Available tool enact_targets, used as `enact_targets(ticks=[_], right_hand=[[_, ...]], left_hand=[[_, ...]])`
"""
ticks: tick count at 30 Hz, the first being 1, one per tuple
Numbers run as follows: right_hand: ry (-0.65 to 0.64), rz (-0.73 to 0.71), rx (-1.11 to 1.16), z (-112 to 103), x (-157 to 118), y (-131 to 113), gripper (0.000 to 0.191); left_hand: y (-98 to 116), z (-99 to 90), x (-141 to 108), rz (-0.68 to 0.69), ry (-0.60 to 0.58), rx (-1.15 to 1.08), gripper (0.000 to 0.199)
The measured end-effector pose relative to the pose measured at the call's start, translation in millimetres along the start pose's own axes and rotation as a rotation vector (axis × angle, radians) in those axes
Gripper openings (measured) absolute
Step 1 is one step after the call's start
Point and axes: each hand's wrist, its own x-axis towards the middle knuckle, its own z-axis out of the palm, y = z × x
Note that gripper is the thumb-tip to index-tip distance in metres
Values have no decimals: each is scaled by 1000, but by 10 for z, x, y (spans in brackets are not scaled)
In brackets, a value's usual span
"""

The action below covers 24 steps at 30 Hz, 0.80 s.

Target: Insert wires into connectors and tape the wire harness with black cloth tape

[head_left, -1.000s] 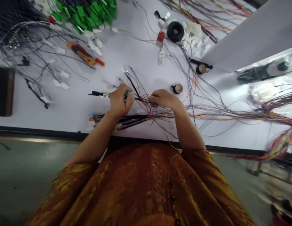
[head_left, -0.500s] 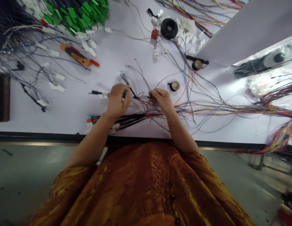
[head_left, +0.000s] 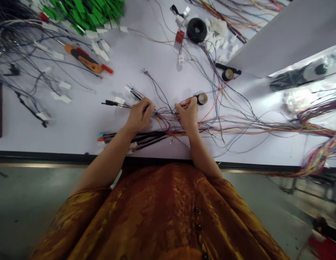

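My left hand (head_left: 141,115) is closed round several thin wires of a harness. A black wire end and white-tipped leads (head_left: 129,89) stick out beyond its fingers, and a small light-blue piece shows at the fingertips. My right hand (head_left: 188,113) has thumb and forefinger drawn together at thin wires (head_left: 168,112) between the hands; exactly which strand it pinches is too small to tell. Just beyond its knuckles stands a small roll of black tape (head_left: 202,99). Two dark wires (head_left: 158,86) with metal terminals run up from the bundle. Black-sleeved branches (head_left: 149,136) lie below my left hand.
An orange-and-black tool (head_left: 85,59) lies at upper left near green connectors (head_left: 94,14) and loose wires. Further back are a black coil (head_left: 196,30), a red block (head_left: 180,36) and white connectors (head_left: 216,34). Long wires (head_left: 265,126) run right. A pale panel (head_left: 268,36) rises there.
My right hand has shifted slightly right and turned, its knuckles now by the tape roll. My left hand moved a little right and down. The dark terminal wires now lie further to the upper left.
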Motion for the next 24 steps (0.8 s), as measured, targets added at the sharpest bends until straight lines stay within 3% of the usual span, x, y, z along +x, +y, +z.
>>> enact_targets(ticks=[3,6,10,13,16,20,24], right_hand=[[50,-235,-199,-125,-9,-129,16],[-74,-393,-309,-141,17,-323,1],[-316,-413,-584,73,136,-515,9],[-374,-376,-670,223,227,-568,17],[-382,-325,-496,252,303,-604,23],[-607,-205,-102,180,421,-753,27],[-648,-282,85,123,504,-1024,18]], left_hand=[[-1,-9,8,-20,-5,-57,35],[1,-14,30,-34,-14,-37,33],[19,-18,51,-35,-3,-27,33],[22,-24,62,-53,-2,-38,35],[18,-39,78,-69,-3,-64,40],[17,-56,117,-129,46,-191,51],[-23,-59,181,-238,118,-392,56]])
